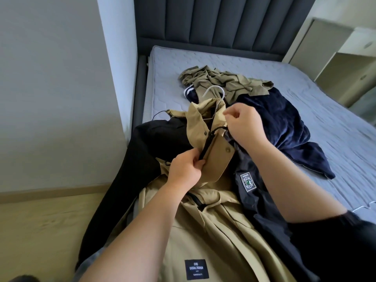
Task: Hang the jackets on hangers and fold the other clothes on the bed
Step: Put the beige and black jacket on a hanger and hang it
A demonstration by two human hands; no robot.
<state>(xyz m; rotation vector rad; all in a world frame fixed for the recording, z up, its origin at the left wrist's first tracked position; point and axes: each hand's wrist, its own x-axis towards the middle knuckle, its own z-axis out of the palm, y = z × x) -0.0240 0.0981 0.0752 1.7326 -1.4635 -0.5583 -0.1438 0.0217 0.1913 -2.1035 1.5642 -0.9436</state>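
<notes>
One tan jacket (215,237) between the fingers (198,160)

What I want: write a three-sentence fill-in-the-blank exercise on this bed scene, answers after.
The hanger hook poking from the tan jacket is ___. The left hand pinches that jacket, whose label reads Casual ___. The olive garment lies between the navy garment and the ___.
Missing: white; Fashion; headboard.
</notes>
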